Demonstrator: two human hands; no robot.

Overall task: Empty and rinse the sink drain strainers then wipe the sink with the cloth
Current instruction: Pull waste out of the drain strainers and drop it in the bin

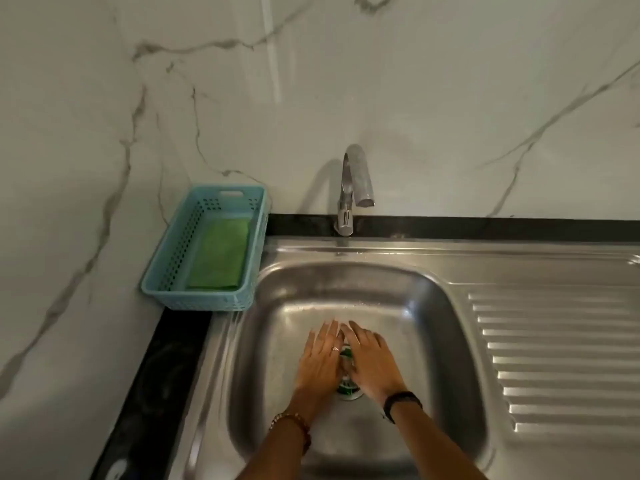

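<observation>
**Two hands over one green strainer at the sink drain**

One green drain strainer (347,388) is sitting in the drain at the bottom of the sink (346,289), toward 6 o'clock of the basin floor. Only slivers of it are showing: a green and white part between the two palms and a curved edge just below them. Whether a second strainer is lying under it cannot be told.

Two hands are reaching into the basin. The left hand (320,358) is lying over the strainer's 9 o'clock side, the right hand (372,360) over its 3 o'clock side. The fingers of both are stretching out nearly straight toward 12 o'clock, their tips almost meeting above the drain; they are open and flat, not curling round the strainer. The picture is too blurred there to say whether the palms are pressing on it. The left hand is wearing one ring, its wrist one beaded bracelet (294,424); the right wrist is wearing one dark band (401,403).

One tap (351,188) is standing at 12 o'clock of the basin. At 10 o'clock, one blue perforated basket (173,271) is resting on the dark desk (156,375) and holding one folded green cloth (220,254). The ribbed drainboard (561,358) is lying at 3 o'clock.
</observation>
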